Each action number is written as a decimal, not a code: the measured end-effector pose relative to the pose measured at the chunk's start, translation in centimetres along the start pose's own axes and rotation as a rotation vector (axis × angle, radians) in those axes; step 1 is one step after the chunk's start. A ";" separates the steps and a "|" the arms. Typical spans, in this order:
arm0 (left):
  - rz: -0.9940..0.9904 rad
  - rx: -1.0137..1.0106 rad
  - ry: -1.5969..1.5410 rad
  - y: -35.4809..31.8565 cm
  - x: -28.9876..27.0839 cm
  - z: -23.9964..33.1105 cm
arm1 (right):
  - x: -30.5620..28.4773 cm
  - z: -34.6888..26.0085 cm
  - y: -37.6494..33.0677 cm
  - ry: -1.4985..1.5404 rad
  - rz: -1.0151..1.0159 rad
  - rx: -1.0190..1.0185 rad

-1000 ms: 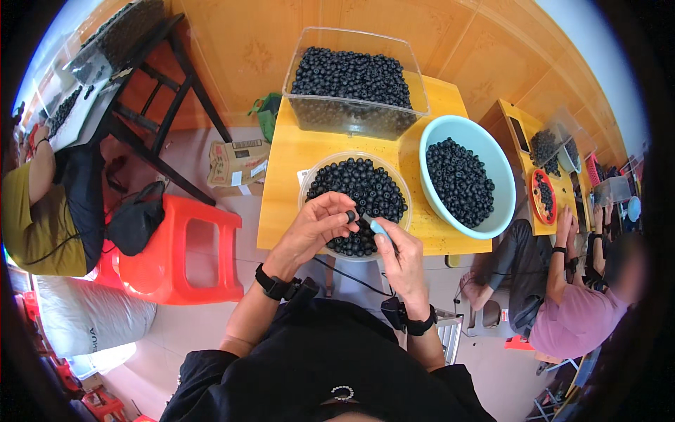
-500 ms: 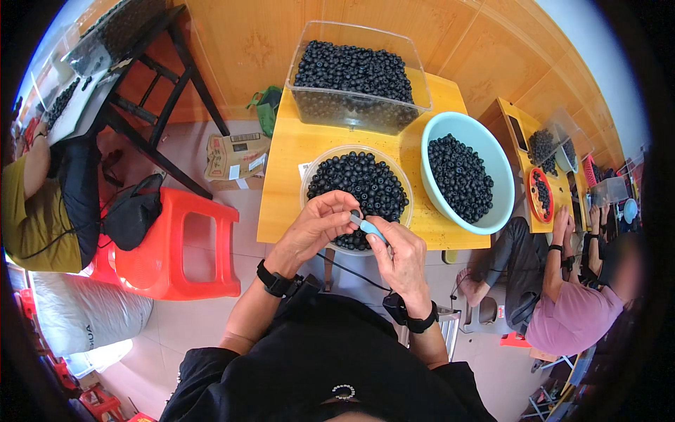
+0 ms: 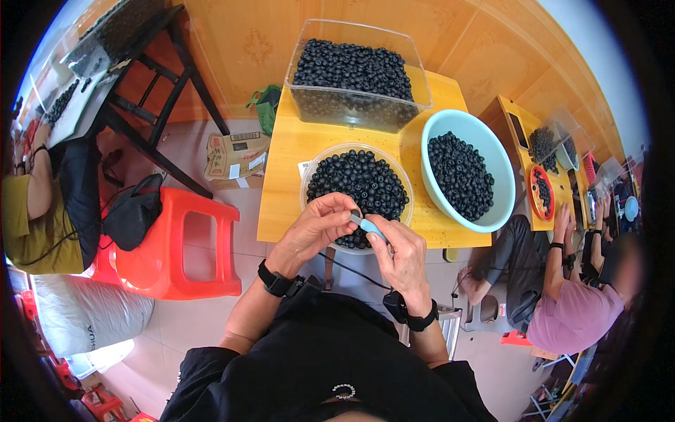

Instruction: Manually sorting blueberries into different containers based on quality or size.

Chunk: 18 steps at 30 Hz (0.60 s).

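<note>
Between its thumb and fingertips, my left hand point(image 3: 316, 228) pinches a dark round bead point(image 3: 355, 214), mostly covered by the fingers. My right hand point(image 3: 402, 250) is closed round a small knife point(image 3: 370, 227) with a light-blue handle, its short grey blade against the bead. Both hands meet over the near rim of a round clear tub point(image 3: 305, 184) full of similar dark beads point(image 3: 362, 181), some showing a pale spot. To the right stands a pale-blue basin point(image 3: 500, 179) partly filled with such beads. Behind the tub is a clear rectangular bin point(image 3: 358, 119) heaped with more.
These containers stand on a yellow wooden table point(image 3: 281, 211) against a wood-panelled wall. A red plastic stool point(image 3: 176, 274) and a cardboard box point(image 3: 235, 156) are on the left floor. One person sits far left; at right, a person in a pink top point(image 3: 573, 316) works beside an orange-red plate point(image 3: 534, 202).
My hands keep nearly the same pose, bead and knife still held together. At far left, the other person's arm has shifted slightly.
</note>
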<state>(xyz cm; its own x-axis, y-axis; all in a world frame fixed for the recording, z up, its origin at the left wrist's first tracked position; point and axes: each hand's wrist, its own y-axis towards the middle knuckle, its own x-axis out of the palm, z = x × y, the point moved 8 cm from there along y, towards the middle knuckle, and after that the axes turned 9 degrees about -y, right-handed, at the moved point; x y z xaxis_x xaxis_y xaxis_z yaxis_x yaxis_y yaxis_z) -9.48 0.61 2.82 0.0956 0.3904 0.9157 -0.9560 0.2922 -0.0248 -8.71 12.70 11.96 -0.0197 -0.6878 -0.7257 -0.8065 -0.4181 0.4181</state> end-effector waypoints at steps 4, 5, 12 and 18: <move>-0.003 -0.024 -0.010 0.1 -0.1 -0.2 | 0.0 0.1 0.0 -0.013 -0.004 -0.021; -0.003 -0.038 -0.021 0.1 -0.1 -0.3 | 0.0 0.1 0.0 -0.022 -0.012 -0.023; -0.074 -0.093 -0.078 -0.1 0.0 -0.6 | 0.5 1.3 -0.3 -0.036 0.024 -0.005; -0.077 -0.104 -0.033 -0.6 0.8 -0.2 | 0.2 6.4 -1.1 -0.093 0.042 0.184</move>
<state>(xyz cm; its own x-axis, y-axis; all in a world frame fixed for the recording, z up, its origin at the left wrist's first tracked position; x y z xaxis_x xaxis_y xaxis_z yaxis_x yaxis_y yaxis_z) -8.79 0.93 3.52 0.1563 0.3346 0.9293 -0.9121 0.4099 0.0059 -11.57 16.82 7.84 -0.1026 -0.6411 -0.7606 -0.8981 -0.2691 0.3479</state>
